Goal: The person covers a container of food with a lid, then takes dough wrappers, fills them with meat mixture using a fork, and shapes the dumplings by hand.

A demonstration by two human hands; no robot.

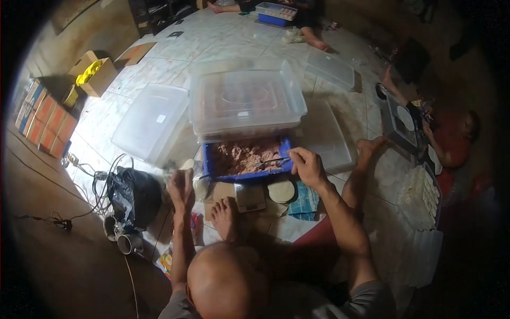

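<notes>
Currently, you sit barefoot on a tiled floor [172, 61], a blue tub [247, 177] of pinkish minced mixture [234, 155] before you, just in front of stacked clear bins [212, 114]. Your hands are apart: the right hand [308, 167] is closed around a spoon-like utensil [273, 160] that reaches into the tub; the left hand [180, 189] has its fingers bent near a pale piece [187, 164], though blur hides whether it grips it. The job looks well short of finished, with plenty of mixture left and a pale disc or stack of discs [281, 191] lying near the tub. To your right, a clear container [414, 199] holds rows of pale pieces [431, 194], seemingly finished work; whether they came from your hands cannot be told.
</notes>
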